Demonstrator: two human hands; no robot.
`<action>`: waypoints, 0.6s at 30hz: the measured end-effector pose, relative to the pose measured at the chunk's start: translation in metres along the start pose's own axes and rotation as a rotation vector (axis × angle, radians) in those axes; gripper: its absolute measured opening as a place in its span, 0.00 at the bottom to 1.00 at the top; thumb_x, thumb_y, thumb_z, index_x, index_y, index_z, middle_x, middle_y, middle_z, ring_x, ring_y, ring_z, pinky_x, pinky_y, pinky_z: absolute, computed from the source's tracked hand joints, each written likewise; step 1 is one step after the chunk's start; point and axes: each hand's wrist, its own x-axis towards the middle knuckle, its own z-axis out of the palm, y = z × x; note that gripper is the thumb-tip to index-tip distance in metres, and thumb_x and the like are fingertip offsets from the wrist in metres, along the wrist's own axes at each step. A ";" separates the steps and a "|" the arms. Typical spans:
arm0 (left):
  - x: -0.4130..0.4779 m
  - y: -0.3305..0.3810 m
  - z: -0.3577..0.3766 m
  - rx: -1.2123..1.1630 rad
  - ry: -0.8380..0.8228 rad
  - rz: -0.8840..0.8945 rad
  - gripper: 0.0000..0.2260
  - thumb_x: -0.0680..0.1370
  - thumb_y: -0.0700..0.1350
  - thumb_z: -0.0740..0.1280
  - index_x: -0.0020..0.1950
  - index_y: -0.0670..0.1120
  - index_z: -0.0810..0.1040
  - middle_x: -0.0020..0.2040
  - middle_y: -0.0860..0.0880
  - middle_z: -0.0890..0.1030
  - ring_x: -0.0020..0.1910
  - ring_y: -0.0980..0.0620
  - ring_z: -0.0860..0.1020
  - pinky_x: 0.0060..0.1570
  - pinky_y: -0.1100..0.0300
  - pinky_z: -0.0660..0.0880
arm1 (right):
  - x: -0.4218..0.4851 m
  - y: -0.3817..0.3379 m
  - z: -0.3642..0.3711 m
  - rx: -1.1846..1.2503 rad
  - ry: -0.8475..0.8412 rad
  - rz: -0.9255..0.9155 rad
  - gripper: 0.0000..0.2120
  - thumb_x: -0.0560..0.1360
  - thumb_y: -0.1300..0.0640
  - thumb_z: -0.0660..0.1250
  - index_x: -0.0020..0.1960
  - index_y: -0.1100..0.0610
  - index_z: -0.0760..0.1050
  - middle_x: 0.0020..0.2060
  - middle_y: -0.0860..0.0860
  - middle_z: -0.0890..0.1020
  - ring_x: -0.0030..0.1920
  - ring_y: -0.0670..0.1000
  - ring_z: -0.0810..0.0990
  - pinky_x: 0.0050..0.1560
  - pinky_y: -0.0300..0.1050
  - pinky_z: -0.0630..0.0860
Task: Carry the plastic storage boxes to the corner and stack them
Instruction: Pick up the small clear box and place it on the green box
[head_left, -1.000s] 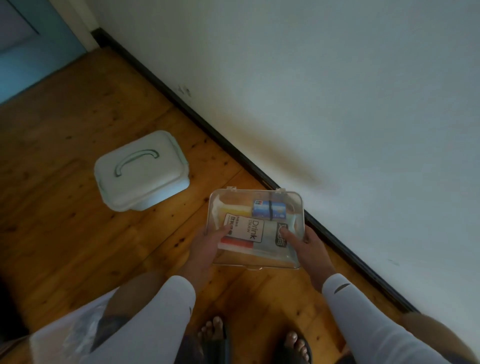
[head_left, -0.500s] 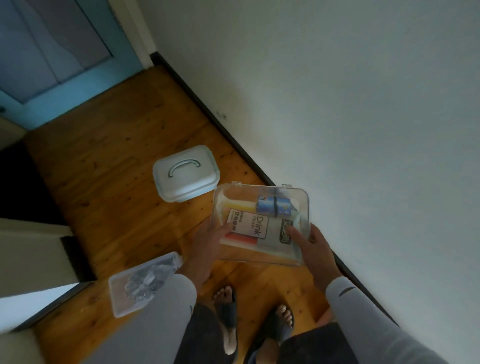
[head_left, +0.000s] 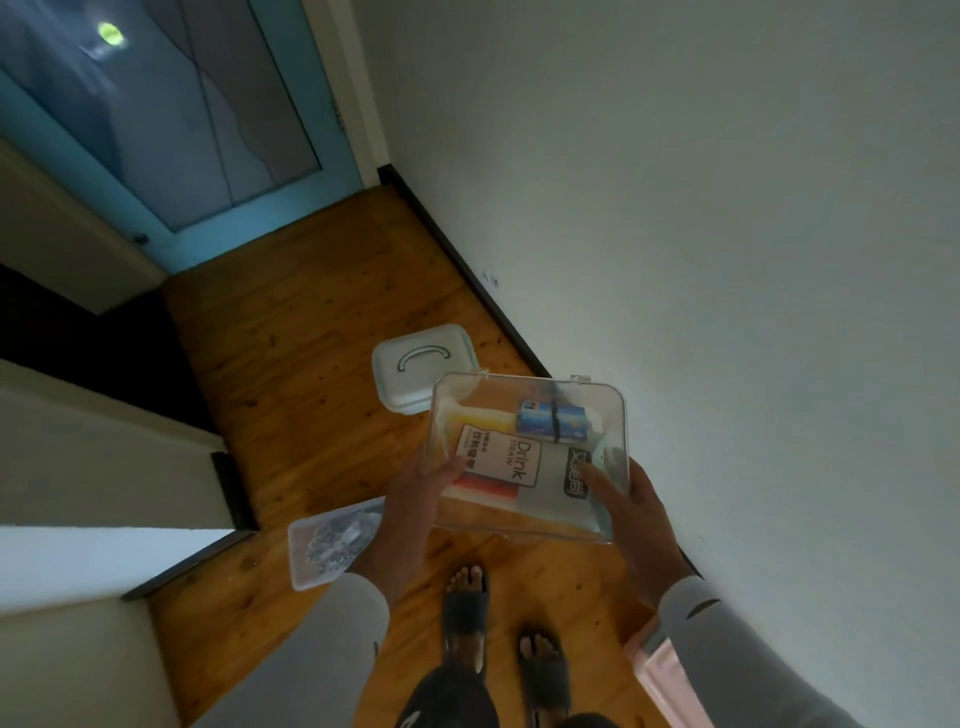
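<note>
The clear box (head_left: 527, 457) is off the floor (head_left: 311, 338), held level in front of the body. The left hand (head_left: 410, 499) and right hand (head_left: 634, 514) each have a grip on a near corner, thumb pinching down on the lid; the fingers beneath are hidden. Within the last second the view has risen and the white handled box (head_left: 421, 364) has dropped farther away, so the person appears to have straightened up. The corner by the blue door (head_left: 208, 130) is now in sight. Pick-up looks finished and the carry begun, with nothing stacked yet.
</note>
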 end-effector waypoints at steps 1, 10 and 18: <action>-0.011 0.000 -0.005 -0.031 0.012 0.022 0.13 0.78 0.46 0.68 0.62 0.47 0.75 0.58 0.43 0.81 0.57 0.42 0.79 0.57 0.41 0.76 | -0.007 -0.005 0.003 0.000 -0.014 -0.010 0.12 0.76 0.50 0.66 0.59 0.46 0.75 0.48 0.44 0.85 0.49 0.45 0.83 0.40 0.37 0.80; -0.114 -0.003 -0.022 -0.194 0.097 0.212 0.09 0.78 0.47 0.66 0.58 0.49 0.79 0.48 0.50 0.86 0.45 0.54 0.84 0.37 0.64 0.78 | -0.066 -0.050 0.008 0.018 -0.198 -0.173 0.16 0.75 0.47 0.64 0.62 0.47 0.75 0.52 0.50 0.84 0.52 0.52 0.84 0.44 0.48 0.82; -0.198 -0.029 -0.032 -0.270 0.201 0.343 0.12 0.78 0.49 0.65 0.61 0.49 0.78 0.52 0.49 0.85 0.51 0.50 0.83 0.42 0.61 0.80 | -0.117 -0.064 0.007 0.028 -0.390 -0.182 0.20 0.71 0.43 0.67 0.62 0.47 0.76 0.54 0.54 0.83 0.54 0.58 0.83 0.47 0.58 0.82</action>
